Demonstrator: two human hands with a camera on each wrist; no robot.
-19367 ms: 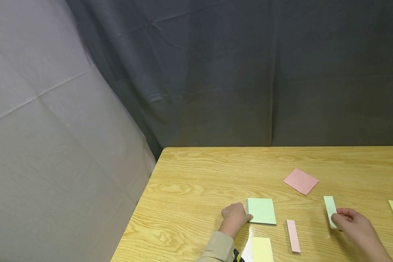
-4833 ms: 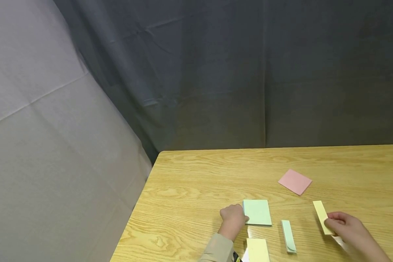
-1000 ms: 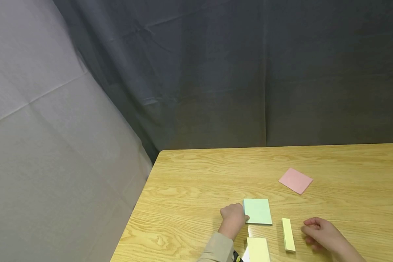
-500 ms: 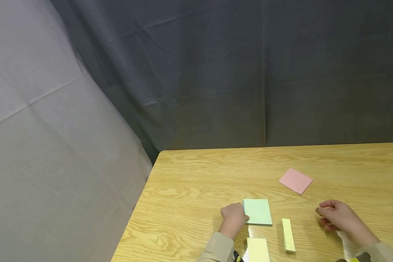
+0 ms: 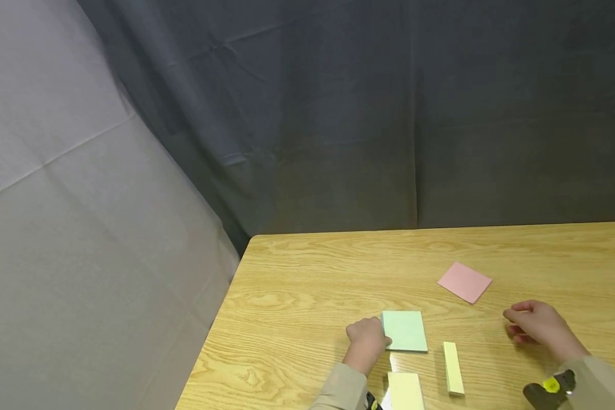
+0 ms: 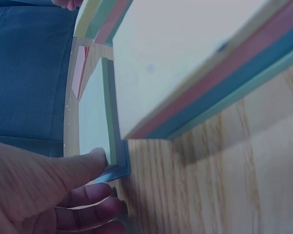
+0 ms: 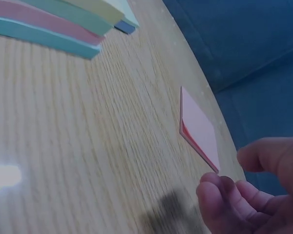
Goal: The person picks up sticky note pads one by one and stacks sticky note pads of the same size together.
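My left hand [image 5: 367, 341] holds the left edge of a square sticky note stack [image 5: 405, 331], green on top. In the left wrist view, the thumb [image 6: 95, 158] lies on that edge and the fingers curl beside a blue layer at its base. My right hand [image 5: 538, 327] hovers over the table with nothing between thumb and fingers, just right of a flat pink square sticky note pad [image 5: 464, 282]. The right wrist view shows the pink pad [image 7: 198, 126] beyond the fingertips. A narrow stack of sticky note strips [image 5: 453, 369], yellow on top, stands between the hands.
A rectangular sticky note stack [image 5: 406, 392], pale yellow on top, stands at the front edge of view; the left wrist view shows pink, blue and green layers below its top. A dark curtain [image 5: 338, 142] hangs behind the wooden table [image 5: 287, 273], a grey one [image 5: 107, 239] at left.
Earlier my right hand held a green strip pad, then a yellow one; both went onto the narrow stack. Since releasing the yellow pad, it has moved up and right. My left hand stays put.
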